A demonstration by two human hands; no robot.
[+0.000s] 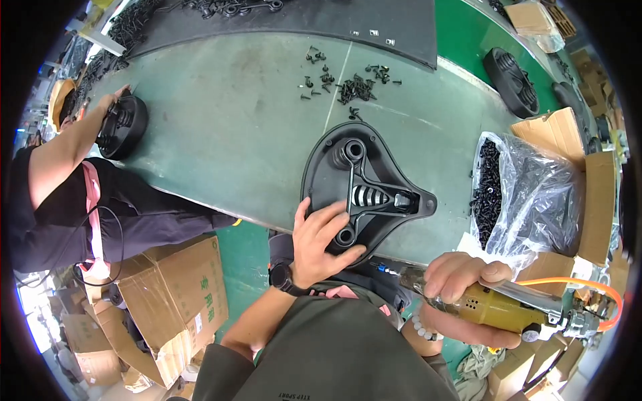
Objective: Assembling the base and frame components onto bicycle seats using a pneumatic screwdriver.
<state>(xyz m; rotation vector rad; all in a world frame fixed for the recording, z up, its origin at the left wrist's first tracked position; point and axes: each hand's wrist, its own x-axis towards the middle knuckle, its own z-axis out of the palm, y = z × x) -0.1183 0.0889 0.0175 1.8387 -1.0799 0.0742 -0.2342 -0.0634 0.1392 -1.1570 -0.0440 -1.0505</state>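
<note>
A black bicycle saddle [319,167] lies upside down near the bench's front edge, its coil springs and wire frame facing up and its nose pointing right. My left hand [317,242] rests on its near left part with the fingers spread, some of them touching the frame wire. In my right hand [461,284] is a yellow-brown air screwdriver [498,307], just off the bench's front edge, its tip pointing left. An orange hose [602,289] runs from its back end. Beyond the saddle, several small black screws [356,89] are scattered on the green bench [221,113].
On the right, an open carton [598,207] holds a plastic bag of black screws [489,194]. Another saddle [511,81] lies at the far right. At left, a co-worker's hand [119,97] touches a further saddle [126,125]. Cardboard boxes [177,301] stand below the bench.
</note>
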